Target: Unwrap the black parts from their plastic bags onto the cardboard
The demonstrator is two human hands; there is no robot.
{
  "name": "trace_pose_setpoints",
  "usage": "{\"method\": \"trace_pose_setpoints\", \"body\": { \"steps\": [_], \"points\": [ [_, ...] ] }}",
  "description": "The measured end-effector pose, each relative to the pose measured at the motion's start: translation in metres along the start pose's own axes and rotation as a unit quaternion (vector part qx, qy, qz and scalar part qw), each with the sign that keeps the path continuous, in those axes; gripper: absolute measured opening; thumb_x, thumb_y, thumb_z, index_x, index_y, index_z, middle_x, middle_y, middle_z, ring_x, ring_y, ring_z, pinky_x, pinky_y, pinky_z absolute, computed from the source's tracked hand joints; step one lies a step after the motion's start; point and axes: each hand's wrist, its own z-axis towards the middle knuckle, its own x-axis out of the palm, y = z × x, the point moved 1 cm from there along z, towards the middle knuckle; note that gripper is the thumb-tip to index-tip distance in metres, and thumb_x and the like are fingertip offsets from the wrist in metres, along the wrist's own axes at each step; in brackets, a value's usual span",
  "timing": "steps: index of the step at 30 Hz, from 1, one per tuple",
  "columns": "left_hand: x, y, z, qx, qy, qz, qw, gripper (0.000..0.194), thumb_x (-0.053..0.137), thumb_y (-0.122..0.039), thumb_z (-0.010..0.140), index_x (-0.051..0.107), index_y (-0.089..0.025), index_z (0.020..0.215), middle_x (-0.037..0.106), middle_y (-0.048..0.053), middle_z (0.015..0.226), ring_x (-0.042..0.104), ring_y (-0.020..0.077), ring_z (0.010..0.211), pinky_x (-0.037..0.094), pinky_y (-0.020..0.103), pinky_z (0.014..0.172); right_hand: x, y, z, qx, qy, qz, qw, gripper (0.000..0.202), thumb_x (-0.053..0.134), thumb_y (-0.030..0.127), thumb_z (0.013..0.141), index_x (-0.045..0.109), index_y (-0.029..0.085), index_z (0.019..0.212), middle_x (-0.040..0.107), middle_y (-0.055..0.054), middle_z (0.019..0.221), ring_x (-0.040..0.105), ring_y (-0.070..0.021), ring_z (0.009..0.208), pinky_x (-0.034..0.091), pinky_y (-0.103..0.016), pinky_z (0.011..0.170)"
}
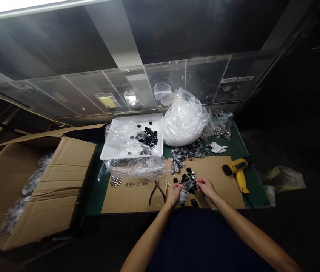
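Note:
My left hand (174, 193) is closed, its fingertips pinched at the edge of a small clear plastic bag (184, 195). To its right my right hand (206, 188) is also closed, thumb and fingers together beside the small black parts; what it pinches is too small to make out. Several small black square parts (188, 171) lie on the cardboard sheet (216, 170) just beyond my fingers, and one black part (194, 203) sits nearer my body. Pliers with dark handles (157, 192) rest left of my left hand, close to a pale-handled tool (166, 185).
A yellow heat gun (237, 172) lies at the right. Behind are a white tray (103, 153) with black parts, a big filled plastic bag (185, 119) and wrapped parts (178, 156). Round metal pieces (116, 181) sit left. An open carton (60, 181) stands at the table's left side.

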Motion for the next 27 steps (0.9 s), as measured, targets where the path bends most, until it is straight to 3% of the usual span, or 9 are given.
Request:
{"method": "trace_pose_setpoints", "body": {
  "steps": [6, 9, 12, 15, 17, 20, 24, 27],
  "points": [
    [0.028, -0.016, 0.015, 0.01, 0.004, -0.004, 1.0, 0.025, 0.07, -0.038, 0.066, 0.068, -0.015, 0.075, 0.063, 0.0, 0.062, 0.053, 0.0135, 0.057, 0.04, 0.024, 0.058, -0.013, -0.011, -0.005, -0.005, -0.035, -0.024, 0.999, 0.017, 0.061, 0.024, 0.071, 0.064, 0.015, 0.086, 0.06, 0.003, 0.061, 0.058, -0.0122, 0.055, 0.044, -0.02, 0.048],
    [0.033, -0.027, 0.014, 0.009, 0.011, -0.01, 1.0, 0.028, 0.069, -0.04, 0.067, 0.069, -0.015, 0.077, 0.063, 0.0, 0.062, 0.05, 0.0122, 0.053, 0.038, 0.023, 0.055, -0.016, -0.017, -0.002, -0.001, -0.041, -0.043, 0.998, 0.017, 0.058, 0.025, 0.073, 0.064, 0.016, 0.087, 0.061, 0.003, 0.062, 0.059, -0.0135, 0.055, 0.044, -0.02, 0.048],
    [0.023, -0.038, 0.011, 0.015, 0.0, -0.021, 1.0, 0.03, 0.068, -0.042, 0.068, 0.069, -0.015, 0.08, 0.063, -0.001, 0.063, 0.049, 0.011, 0.054, 0.037, 0.022, 0.056, -0.02, -0.024, 0.0, -0.025, -0.028, -0.111, 0.993, 0.018, 0.055, 0.026, 0.077, 0.066, 0.017, 0.088, 0.065, 0.001, 0.068, 0.063, -0.0152, 0.063, 0.047, -0.022, 0.056],
    [-0.003, -0.037, 0.008, 0.01, -0.027, -0.046, 0.999, 0.032, 0.068, -0.045, 0.068, 0.067, -0.015, 0.079, 0.06, -0.002, 0.062, 0.048, 0.0108, 0.055, 0.035, 0.021, 0.054, -0.02, -0.035, -0.002, -0.064, 0.036, -0.305, 0.95, 0.019, 0.05, 0.025, 0.083, 0.067, 0.02, 0.091, 0.071, -0.001, 0.081, 0.066, -0.015, 0.077, 0.048, -0.022, 0.071],
    [-0.021, -0.025, 0.004, -0.015, -0.033, -0.042, 0.998, 0.036, 0.066, -0.051, 0.07, 0.063, -0.015, 0.073, 0.058, -0.001, 0.06, 0.047, 0.0108, 0.053, 0.034, 0.022, 0.051, -0.017, -0.045, -0.007, -0.054, 0.092, -0.393, 0.913, 0.015, 0.054, 0.024, 0.083, 0.067, 0.021, 0.089, 0.072, 0.0, 0.084, 0.066, -0.015, 0.08, 0.046, -0.022, 0.074],
    [-0.037, 0.009, -0.005, -0.066, -0.009, 0.047, 0.997, 0.041, 0.061, -0.056, 0.075, 0.053, -0.018, 0.063, 0.051, -0.003, 0.055, 0.044, 0.0104, 0.049, 0.034, 0.023, 0.049, -0.012, -0.06, -0.018, -0.023, 0.129, -0.43, 0.894, 0.011, 0.068, 0.026, 0.073, 0.065, 0.021, 0.083, 0.071, -0.001, 0.083, 0.066, -0.0191, 0.081, 0.045, -0.025, 0.072],
    [-0.03, 0.053, -0.017, -0.093, 0.004, 0.164, 0.982, 0.035, 0.07, -0.03, 0.07, 0.04, -0.021, 0.055, 0.038, -0.007, 0.048, 0.041, 0.0101, 0.047, 0.032, 0.023, 0.049, -0.007, -0.069, -0.031, -0.024, 0.102, -0.504, 0.857, 0.038, 0.075, 0.036, 0.069, 0.059, 0.02, 0.1, 0.069, -0.006, 0.094, 0.065, -0.0255, 0.091, 0.044, -0.03, 0.075],
    [-0.017, 0.067, -0.021, -0.075, 0.008, 0.208, 0.975, 0.025, 0.068, -0.015, 0.068, 0.045, -0.02, 0.06, 0.044, -0.006, 0.053, 0.048, 0.0127, 0.056, 0.036, 0.023, 0.057, -0.001, -0.073, -0.034, -0.063, 0.086, -0.536, 0.838, 0.057, 0.076, 0.034, 0.071, 0.051, 0.018, 0.119, 0.063, -0.011, 0.112, 0.064, -0.0268, 0.099, 0.045, -0.031, 0.08]
  ]
}}
